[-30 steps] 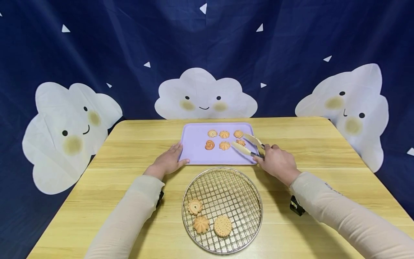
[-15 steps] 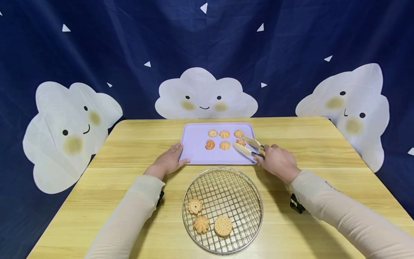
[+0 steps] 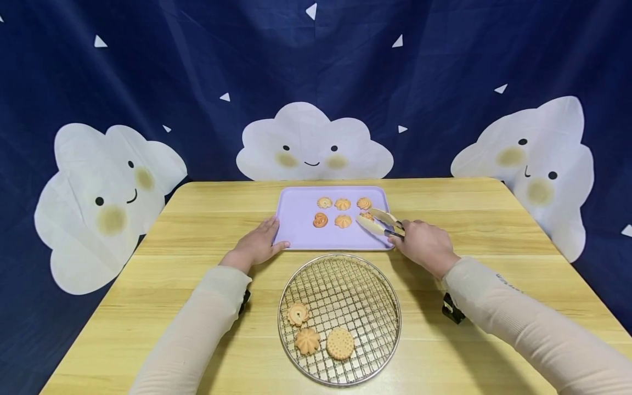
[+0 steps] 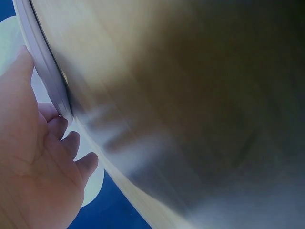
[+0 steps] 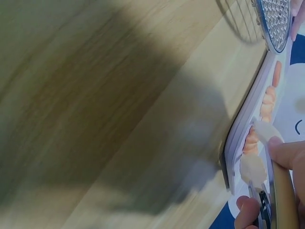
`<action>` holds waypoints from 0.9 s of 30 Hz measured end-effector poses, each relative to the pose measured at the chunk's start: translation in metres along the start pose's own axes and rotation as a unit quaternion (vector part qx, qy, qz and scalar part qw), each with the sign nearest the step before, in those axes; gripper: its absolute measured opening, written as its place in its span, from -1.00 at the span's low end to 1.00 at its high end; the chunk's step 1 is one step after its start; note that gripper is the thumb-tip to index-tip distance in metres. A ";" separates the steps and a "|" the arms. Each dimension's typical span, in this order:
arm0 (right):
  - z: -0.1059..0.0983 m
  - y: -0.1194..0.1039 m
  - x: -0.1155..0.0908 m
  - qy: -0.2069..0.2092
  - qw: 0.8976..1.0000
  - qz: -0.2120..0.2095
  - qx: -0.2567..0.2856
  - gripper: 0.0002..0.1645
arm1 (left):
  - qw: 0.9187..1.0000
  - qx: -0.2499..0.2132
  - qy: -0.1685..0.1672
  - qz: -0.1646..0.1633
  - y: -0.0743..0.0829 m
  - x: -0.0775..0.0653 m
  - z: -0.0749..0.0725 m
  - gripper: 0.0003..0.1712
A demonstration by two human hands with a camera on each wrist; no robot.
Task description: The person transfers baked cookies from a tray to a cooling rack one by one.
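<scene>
A lavender tray [image 3: 296, 219] lies on the table with several cookies set in two rows. My left hand [image 3: 257, 246] holds its near left corner, the thumb on the front rim and the fingers along the left side. In my right hand [image 3: 425, 247] is a pair of tongs [image 3: 375, 226] with cream tips and dark handles. The tong tips stand apart on both sides of a star-shaped cookie [image 3: 366, 217] in the near row, partly hiding it. In the right wrist view, thumb and fingers grip the tongs [image 5: 253, 169] above the tray's edge.
A round wire rack [image 3: 365, 307] sits nearer me, just before the tray. On its left half lie a ring cookie [image 3: 298, 315], a flower-shaped cookie [image 3: 307, 341] and a round dotted cookie [image 3: 340, 344]. A blue curtain with clouds hangs behind the table [image 3: 212, 219].
The tong tips have shifted slightly right and come a little closer together around the near-row cookie at the right. My left hand and the tray have stayed put.
</scene>
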State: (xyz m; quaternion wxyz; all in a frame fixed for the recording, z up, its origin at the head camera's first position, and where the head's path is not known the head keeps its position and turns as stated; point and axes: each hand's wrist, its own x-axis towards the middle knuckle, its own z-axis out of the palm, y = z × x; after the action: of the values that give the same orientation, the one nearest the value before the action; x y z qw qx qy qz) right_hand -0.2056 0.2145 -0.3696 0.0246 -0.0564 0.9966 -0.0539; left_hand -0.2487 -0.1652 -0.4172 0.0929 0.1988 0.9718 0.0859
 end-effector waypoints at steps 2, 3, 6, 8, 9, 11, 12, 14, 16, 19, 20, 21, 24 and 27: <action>0.000 0.000 -0.001 0.000 1.000 0.001 0.001 -0.37 | 1.000 -0.001 0.000 0.000 0.001 0.000 0.000 -0.07; 0.000 0.001 -0.001 0.001 1.000 0.001 0.001 -0.37 | 1.000 -0.002 0.000 0.000 0.001 -0.001 -0.001 -0.07; 0.002 0.002 -0.001 0.005 1.000 -0.001 0.001 -0.37 | 1.000 -0.002 0.000 0.003 0.001 0.000 0.000 -0.07; 0.003 0.003 -0.001 0.009 1.000 -0.002 0.001 -0.37 | 1.000 -0.001 0.000 0.005 0.001 0.000 0.000 -0.07; 0.003 0.004 -0.001 0.010 1.000 -0.002 0.003 -0.36 | 1.000 -0.001 0.000 0.006 0.000 0.000 0.000 -0.07; 0.004 0.006 -0.002 0.014 1.000 -0.003 0.006 -0.36 | 1.000 -0.001 0.000 0.005 0.001 0.000 -0.001 -0.07; 0.004 0.007 -0.002 0.016 1.000 -0.002 0.008 -0.36 | 1.000 -0.001 0.000 0.005 0.001 0.000 -0.001 -0.07; 0.004 0.008 -0.002 0.022 1.000 -0.003 0.013 -0.35 | 1.000 -0.001 -0.001 0.005 0.001 -0.001 -0.001 -0.07; 0.004 0.009 -0.003 0.029 0.999 -0.006 0.016 -0.35 | 1.000 -0.001 0.000 0.004 0.001 -0.001 -0.001 -0.07; 0.003 0.011 -0.004 0.043 0.999 -0.013 0.017 -0.34 | 1.000 0.000 0.000 0.004 0.000 0.000 -0.001 -0.07; 0.003 0.012 -0.004 0.048 0.999 -0.015 0.017 -0.34 | 1.000 0.000 0.000 0.004 0.000 0.000 0.000 -0.07; 0.002 0.012 -0.005 0.053 0.998 -0.018 0.016 -0.32 | 1.000 0.000 0.000 0.004 0.000 0.000 0.000 -0.07; -0.001 0.015 -0.007 0.062 0.998 -0.023 0.020 -0.27 | 1.000 -0.002 0.000 0.004 0.000 0.000 0.000 -0.07; -0.004 0.017 -0.010 0.066 0.997 -0.028 0.026 -0.21 | 1.000 -0.005 0.001 0.006 0.000 0.000 0.000 -0.06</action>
State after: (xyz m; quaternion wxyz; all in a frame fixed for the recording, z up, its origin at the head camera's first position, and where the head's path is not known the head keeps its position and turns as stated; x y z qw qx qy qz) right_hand -0.1980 0.2332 -0.3676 -0.0412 -0.0799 0.9924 -0.0837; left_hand -0.2484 -0.1650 -0.4167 0.0928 0.2037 0.9703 0.0912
